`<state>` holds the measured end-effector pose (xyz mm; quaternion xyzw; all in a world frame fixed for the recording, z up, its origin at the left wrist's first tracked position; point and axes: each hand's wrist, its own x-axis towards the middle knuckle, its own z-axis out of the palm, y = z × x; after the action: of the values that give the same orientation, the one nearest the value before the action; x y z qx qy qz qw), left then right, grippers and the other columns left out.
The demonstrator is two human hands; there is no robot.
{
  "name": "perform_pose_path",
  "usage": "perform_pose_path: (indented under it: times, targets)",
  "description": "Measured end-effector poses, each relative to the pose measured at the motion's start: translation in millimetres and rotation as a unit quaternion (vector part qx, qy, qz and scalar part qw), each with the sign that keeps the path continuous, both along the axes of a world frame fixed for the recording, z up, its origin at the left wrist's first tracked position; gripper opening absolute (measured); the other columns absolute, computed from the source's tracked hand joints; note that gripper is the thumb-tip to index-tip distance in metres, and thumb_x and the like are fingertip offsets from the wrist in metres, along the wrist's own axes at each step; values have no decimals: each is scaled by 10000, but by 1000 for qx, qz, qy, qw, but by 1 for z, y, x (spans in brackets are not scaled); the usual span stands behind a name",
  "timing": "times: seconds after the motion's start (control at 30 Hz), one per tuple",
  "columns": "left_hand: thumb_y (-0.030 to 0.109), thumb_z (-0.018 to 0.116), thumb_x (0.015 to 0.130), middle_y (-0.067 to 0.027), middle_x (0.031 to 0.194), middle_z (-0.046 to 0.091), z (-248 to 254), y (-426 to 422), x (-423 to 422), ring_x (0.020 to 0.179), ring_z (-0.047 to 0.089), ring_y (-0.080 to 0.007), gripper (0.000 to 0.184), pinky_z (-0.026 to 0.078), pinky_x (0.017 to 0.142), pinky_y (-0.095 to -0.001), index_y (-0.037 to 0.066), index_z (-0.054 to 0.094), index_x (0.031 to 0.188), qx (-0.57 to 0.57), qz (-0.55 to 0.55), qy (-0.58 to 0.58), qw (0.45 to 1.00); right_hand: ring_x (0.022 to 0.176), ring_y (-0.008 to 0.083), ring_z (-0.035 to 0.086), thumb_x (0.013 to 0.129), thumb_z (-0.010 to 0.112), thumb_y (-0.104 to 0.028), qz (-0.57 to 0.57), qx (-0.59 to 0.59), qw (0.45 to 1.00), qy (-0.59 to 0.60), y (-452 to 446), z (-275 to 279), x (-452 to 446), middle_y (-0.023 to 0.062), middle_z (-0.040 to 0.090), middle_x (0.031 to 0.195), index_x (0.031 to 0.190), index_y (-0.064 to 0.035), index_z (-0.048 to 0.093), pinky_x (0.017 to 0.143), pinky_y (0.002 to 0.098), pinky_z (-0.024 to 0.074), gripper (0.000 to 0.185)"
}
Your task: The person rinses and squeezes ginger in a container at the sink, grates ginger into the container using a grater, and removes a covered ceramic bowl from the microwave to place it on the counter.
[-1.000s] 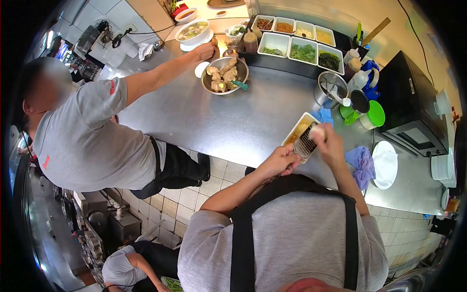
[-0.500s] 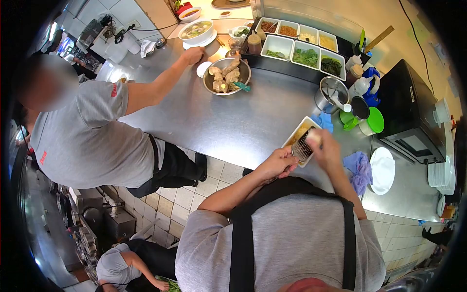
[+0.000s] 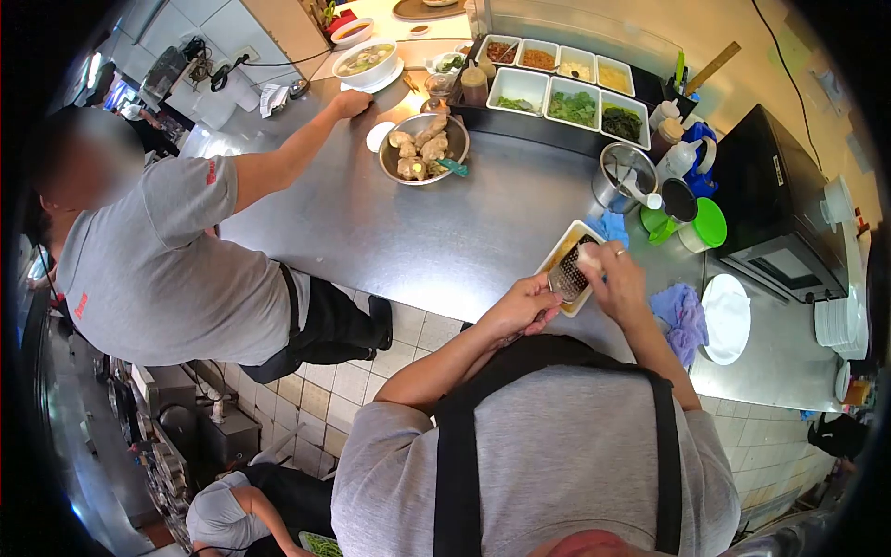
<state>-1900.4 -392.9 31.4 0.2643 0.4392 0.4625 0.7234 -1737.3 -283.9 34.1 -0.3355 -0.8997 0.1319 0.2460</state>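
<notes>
Our left hand point(image 3: 522, 308) is clamped on the near end of the grater point(image 3: 566, 278), above the tray point(image 3: 576, 226) just beyond our hands; our right hand point(image 3: 620, 283) grips the pale piece point(image 3: 590, 257) at its face. We do best bracing the grater firmly, stroking with light, even pressure, holding our fingertips clear of the teeth, and working within the tray's rim.
</notes>
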Motion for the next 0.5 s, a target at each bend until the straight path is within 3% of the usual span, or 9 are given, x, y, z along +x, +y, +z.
perform_pose_path:
  times: [0.13,0.23,0.37,0.5]
  targets:
    - [218,502,918,1,594,466,1,-4,0,363,346,-39,172,257,318,-175,56,497,974,3,-2,-24,1000,730,241,574,766,667,-267,30,52,998,28,0,10,3,40,549,842,1039,-140,600,598,372,474,308]
    - [312,510,920,4,594,462,10,-7,-5,359,341,-34,263,259,312,-173,61,508,998,-18,11,-51,998,763,219,571,754,674,-298,142,117,983,6,-4,29,-4,29,556,825,1064,-163,598,667,366,446,346]
    - [367,476,930,2,600,478,6,-10,-14,352,333,-30,333,251,305,-162,58,511,1050,6,31,-15,999,801,205,580,752,651,-400,240,62,967,-60,-8,57,-24,41,607,816,1108,-182,591,747,352,380,421]
    - [352,498,924,6,587,449,2,-23,-49,358,306,-28,354,242,310,-166,69,516,1137,8,55,-55,997,815,238,590,785,629,-372,244,-34,965,-87,19,90,-64,75,644,863,1088,-146,613,740,363,404,378]
